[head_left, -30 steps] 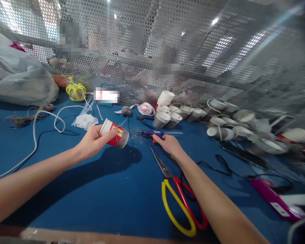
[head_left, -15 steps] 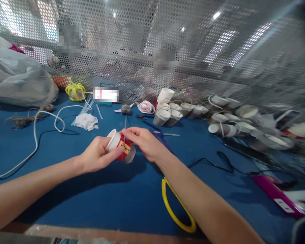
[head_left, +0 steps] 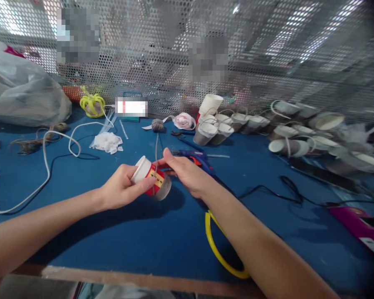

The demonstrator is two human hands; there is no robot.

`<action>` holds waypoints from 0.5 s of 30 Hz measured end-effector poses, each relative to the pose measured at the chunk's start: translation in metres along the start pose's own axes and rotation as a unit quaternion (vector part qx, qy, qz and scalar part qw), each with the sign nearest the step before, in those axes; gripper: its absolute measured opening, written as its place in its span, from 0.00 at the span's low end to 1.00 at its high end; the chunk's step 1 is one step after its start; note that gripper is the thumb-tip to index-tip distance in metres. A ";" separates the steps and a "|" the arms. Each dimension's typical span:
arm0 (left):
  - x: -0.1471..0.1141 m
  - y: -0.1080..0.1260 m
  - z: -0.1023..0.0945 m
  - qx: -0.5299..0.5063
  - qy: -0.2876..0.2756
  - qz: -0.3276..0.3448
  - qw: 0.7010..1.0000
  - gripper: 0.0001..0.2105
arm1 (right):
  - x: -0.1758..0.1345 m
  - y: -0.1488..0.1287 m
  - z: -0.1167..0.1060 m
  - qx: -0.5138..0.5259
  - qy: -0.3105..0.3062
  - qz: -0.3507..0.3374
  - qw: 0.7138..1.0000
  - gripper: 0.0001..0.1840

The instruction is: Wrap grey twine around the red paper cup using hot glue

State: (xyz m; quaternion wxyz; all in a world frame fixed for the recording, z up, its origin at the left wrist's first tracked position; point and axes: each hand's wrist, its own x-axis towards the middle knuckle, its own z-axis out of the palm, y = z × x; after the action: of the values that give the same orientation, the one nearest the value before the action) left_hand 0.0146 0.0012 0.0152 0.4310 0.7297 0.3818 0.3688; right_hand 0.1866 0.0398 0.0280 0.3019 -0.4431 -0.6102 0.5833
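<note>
My left hand (head_left: 122, 189) is wrapped round a paper cup (head_left: 141, 169) tipped on its side, its white open end toward the left. The cup has a red and yellow label, and its base end is covered in grey cord. A strand of grey cord (head_left: 156, 150) crosses the label and runs back to a small ball of the cord (head_left: 157, 125). My right hand (head_left: 187, 172) is open at the base side of the cup. Its thumb is raised apart from the fingers, which reach behind the cup at the strand; their tips are partly hidden.
Beyond my right hand lies a blue glue gun (head_left: 202, 160). Several cord-wrapped cups (head_left: 216, 129) stand at the back right, near a pink ribbon roll (head_left: 184, 121). A yellow ring (head_left: 220, 253) lies under my right forearm. A white cable (head_left: 45, 166) curves across the left.
My right thumb has lifted off the strand it was pinching, and the fingers have slipped behind the cup. The left hand still holds the cup. The view has shifted slightly.
</note>
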 end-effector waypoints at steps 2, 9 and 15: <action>-0.001 -0.001 0.000 0.018 -0.017 0.000 1.000 0.15 | 0.001 0.001 0.004 0.083 -0.035 0.009 0.996 0.19; 0.005 -0.008 0.001 -0.067 0.005 -0.077 0.995 0.14 | -0.007 -0.010 0.004 0.095 0.081 -0.103 0.987 0.08; 0.013 -0.004 0.001 -0.148 0.075 -0.145 0.976 0.16 | -0.014 -0.020 -0.001 0.015 0.139 -0.165 0.976 0.09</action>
State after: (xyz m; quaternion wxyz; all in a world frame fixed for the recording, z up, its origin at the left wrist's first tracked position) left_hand 0.0197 0.0134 0.0143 0.5532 0.5652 0.4556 0.4086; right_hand 0.1894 0.0291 0.0492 0.4822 -0.4082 -0.6184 0.4674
